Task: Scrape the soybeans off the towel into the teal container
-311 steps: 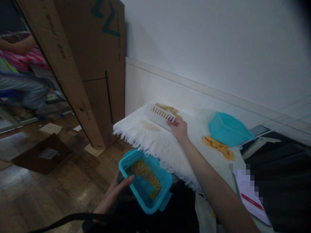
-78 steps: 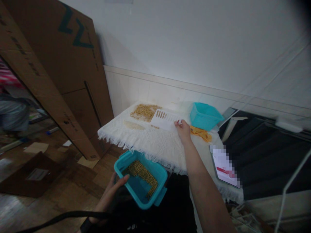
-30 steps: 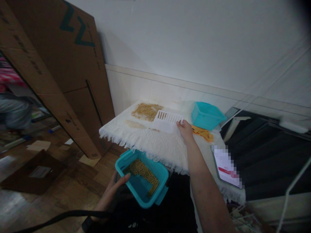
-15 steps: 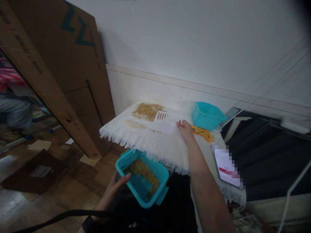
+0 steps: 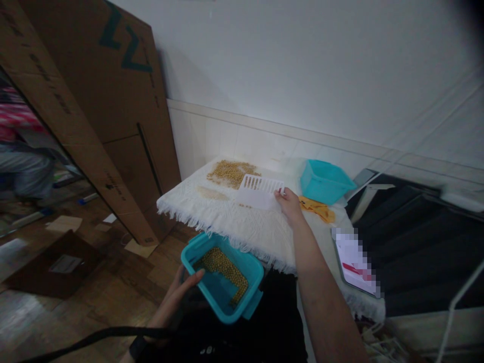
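Note:
My left hand grips the near left rim of a teal plastic bin, its thumb over the edge. Yellowish beans lie inside the bin, which sits tilted just below the table's front edge. My right hand is closed on the right side of a white slotted plastic scoop, held low over the table. Behind and left of the scoop a heap of beans is spread on the white fringed cloth. A smaller pale patch of grains lies nearer the front edge.
A second teal bin stands at the back right, beside a yellow cloth. A tablet or phone lies at the right edge. A tall cardboard box rises at the left; the wall closes the back.
The view has shifted very slightly. Both hands, the scoop and the held bin stay almost where they were.

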Motion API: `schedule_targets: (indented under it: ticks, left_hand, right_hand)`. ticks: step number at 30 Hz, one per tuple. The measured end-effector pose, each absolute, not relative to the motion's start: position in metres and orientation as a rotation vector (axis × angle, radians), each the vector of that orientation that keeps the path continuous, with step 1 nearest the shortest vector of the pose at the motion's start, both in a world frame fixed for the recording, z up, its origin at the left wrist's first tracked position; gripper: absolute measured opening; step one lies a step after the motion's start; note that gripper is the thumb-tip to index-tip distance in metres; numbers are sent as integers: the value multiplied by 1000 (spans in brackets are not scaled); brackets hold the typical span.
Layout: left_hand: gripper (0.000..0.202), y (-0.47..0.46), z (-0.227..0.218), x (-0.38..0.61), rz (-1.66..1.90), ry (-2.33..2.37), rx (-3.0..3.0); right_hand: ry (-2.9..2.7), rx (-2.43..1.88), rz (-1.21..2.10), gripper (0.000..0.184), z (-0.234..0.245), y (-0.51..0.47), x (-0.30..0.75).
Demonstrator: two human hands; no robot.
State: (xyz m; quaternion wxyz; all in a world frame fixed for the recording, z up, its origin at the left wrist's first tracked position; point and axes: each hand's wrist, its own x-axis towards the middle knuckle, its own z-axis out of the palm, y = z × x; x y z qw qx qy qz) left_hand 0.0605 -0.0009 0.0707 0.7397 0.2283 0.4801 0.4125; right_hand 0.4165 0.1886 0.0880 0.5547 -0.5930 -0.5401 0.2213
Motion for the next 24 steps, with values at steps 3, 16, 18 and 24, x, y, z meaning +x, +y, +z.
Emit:
schedule_targets:
  ticks: [3,16,18,24]
  left_hand:
    - [91,3,60,59,901,1100,453]
    - [100,12,56,55,888,1149,440]
    - [99,11,63,57,888,1153,449]
    - [79,7,75,61,911,1073,489]
  right_hand:
    - [-1295,-1406,491,44,91,185,415]
    - [-1433,-1442,339,29,95,111,388]
    - [-1451,-1497,305,30,95,96,378]
    - [-1528,-1509,152,30,93,63,348]
